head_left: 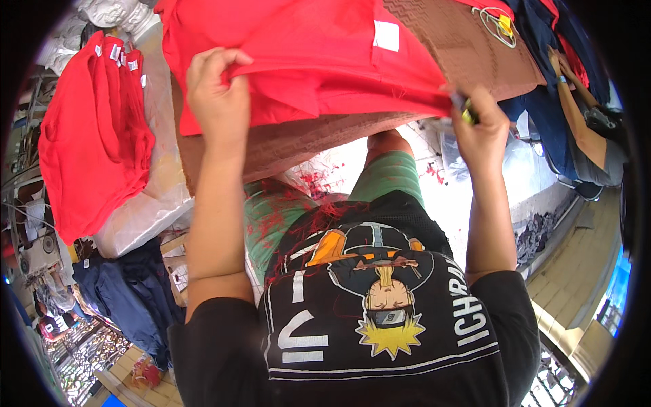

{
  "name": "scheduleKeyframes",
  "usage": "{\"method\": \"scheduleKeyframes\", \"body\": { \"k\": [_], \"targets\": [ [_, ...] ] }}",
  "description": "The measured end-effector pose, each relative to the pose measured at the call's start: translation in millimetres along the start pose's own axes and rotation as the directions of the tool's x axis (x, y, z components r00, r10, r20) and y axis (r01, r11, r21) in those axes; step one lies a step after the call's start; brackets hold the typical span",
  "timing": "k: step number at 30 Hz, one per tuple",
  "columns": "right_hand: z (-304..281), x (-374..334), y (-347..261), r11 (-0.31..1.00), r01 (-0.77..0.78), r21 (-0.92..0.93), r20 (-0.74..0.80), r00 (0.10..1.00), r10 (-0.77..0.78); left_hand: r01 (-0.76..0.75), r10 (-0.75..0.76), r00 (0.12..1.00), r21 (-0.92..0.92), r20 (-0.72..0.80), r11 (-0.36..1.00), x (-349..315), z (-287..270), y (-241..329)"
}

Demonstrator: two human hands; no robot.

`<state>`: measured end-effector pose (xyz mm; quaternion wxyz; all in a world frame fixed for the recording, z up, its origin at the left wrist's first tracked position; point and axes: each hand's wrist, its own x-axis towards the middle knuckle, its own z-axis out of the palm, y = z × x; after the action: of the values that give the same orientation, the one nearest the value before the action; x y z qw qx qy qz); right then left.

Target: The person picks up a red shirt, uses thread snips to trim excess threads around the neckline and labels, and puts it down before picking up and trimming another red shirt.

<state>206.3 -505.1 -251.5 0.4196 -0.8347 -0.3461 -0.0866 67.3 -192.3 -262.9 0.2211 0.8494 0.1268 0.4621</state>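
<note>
A garment workshop: stacked red shirts (95, 136), navy garments (129, 292), brown worktable (461, 41)

Bright daylight, strong fisheye edge distortion

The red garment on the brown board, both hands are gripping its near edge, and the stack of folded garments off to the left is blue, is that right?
Not quite. The head view shows the left hand and right hand gripping the near edge of the red garment on the brown board, but the stack of folded garments on the left is red, not blue.
</note>
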Motion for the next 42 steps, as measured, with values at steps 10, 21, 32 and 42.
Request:
{"method": "scheduleKeyframes", "body": {
  "k": [10, 21, 32, 42],
  "targets": [
    [-7, 11, 1, 0.995, 0.002, -0.098, 0.297, 0.954, 0.028, 0.145, -0.101, 0.832, -0.037, 0.545, 0.989, -5, -18, 27],
    [83, 31, 20, 0.999, 0.028, 0.032, 0.223, 0.974, -0.035, 0.268, -0.296, 0.871, 0.125, 0.391, 0.955, -7, 98, 17],
    [82, 31, 28, 0.989, -0.058, 0.133, 0.221, 0.975, 0.027, 0.756, -0.238, 0.475, -0.254, 0.847, 0.604, 12, -71, 33],
    [55, 29, 15, 0.898, -0.283, 0.336, 0.276, 0.942, 0.193, 0.470, -0.255, 0.351, 0.066, 0.901, 0.880, 5, -60, 86]
  ]
}}
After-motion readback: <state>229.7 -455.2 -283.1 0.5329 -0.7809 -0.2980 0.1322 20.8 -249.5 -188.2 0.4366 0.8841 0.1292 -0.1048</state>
